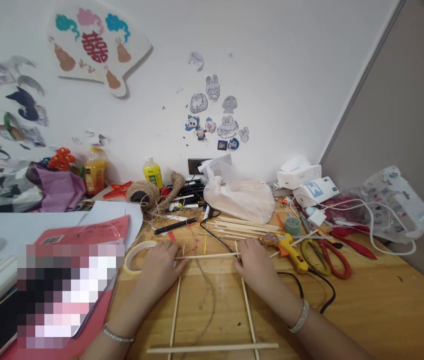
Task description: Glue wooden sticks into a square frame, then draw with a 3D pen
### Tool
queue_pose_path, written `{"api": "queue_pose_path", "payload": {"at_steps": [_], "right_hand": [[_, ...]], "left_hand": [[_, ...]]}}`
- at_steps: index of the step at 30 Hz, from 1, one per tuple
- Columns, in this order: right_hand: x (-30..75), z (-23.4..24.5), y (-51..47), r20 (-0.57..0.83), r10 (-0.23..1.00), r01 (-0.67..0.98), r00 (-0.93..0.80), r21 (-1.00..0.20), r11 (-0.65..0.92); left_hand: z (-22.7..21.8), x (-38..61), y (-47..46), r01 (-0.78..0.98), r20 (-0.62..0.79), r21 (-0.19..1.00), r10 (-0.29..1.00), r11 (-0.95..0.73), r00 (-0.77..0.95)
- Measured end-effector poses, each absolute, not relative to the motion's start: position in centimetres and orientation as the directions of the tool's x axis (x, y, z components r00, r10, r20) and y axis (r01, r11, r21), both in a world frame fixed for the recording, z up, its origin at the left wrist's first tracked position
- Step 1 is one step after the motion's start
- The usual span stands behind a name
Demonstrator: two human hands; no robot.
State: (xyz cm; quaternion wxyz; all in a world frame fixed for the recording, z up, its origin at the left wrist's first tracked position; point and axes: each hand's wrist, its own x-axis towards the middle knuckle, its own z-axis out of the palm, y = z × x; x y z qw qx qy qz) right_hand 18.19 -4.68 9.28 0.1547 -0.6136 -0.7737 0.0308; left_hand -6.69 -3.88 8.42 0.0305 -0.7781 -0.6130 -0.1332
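Note:
A thin wooden stick [209,256] lies crosswise between my hands. My left hand [162,265] has its fingers closed at the left end, and my right hand [254,265] pinches the right end. Under these ends, two long sticks run toward me: a left stick [175,310] and a right stick [248,312]. Closer to me, another crosswise stick [212,348] lies over both, its ends sticking out past them. My fingertips partly hide the upper corners, so I cannot tell whether the sticks are joined there. A roll of masking tape [128,260] lies beside my left hand.
Right of my right hand are a yellow glue gun [296,255] with a black cord and scissors [337,259]. Behind are loose sticks [245,226], a plastic bag [240,197] and twine [146,192]. A red folder [99,230] lies left, under a blurred-out object.

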Motion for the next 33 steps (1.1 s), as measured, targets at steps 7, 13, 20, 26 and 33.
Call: {"api": "queue_pose_path", "payload": {"at_steps": [7, 13, 20, 26, 33], "right_hand": [[19.2, 9.3, -4.3, 0.209, 0.975, 0.801, -0.080, -0.569, 0.188], [20.0, 8.9, -3.5, 0.070, 0.995, 0.493, -0.074, -0.864, 0.098], [20.0, 10.0, -3.8, -0.122, 0.991, 0.155, -0.060, -0.982, -0.112], [20.0, 10.7, -4.1, -0.135, 0.986, -0.015, -0.095, -0.991, -0.137], [20.2, 9.9, -4.0, -0.146, 0.980, -0.106, -0.136, -0.981, -0.161]], "left_hand": [[8.9, -6.6, -3.9, 0.933, 0.214, 0.254, 0.955, -0.257, 0.205], [8.8, -7.0, -3.5, 0.865, 0.213, 0.455, 0.969, -0.212, 0.126], [9.2, -7.4, -3.3, 0.549, 0.134, 0.828, 0.991, -0.110, -0.004], [9.7, -7.3, -3.7, 0.145, -0.011, 0.989, 0.998, 0.021, -0.068], [9.6, -7.1, -4.1, -0.104, -0.113, 0.988, 0.993, 0.114, 0.015]]}}
